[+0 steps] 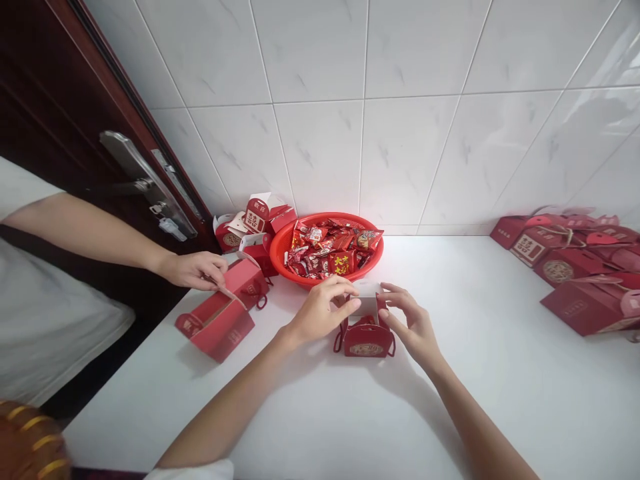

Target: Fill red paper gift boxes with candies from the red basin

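A small red gift box (369, 341) stands on the white table in front of me, its top open, with a gold pattern on its front and red cord loops at both sides. Something red lies inside it. My left hand (324, 308) curls at the box's upper left edge, thumb and fingers around the rim. On the opposite edge, my right hand (410, 325) grips with thumb and fingertips. The white back flap (367, 289) rises between the two hands. Behind the box sits a red plastic basket (278, 257) full of red-wrapped candies (330, 250).
At the left, another person's hand (197, 270) holds an open red box (220, 327). More open boxes (260, 217) crowd the wall beside the basket. Several closed red boxes (575, 267) are piled at the right. A dark door (65, 100) borders the table's left.
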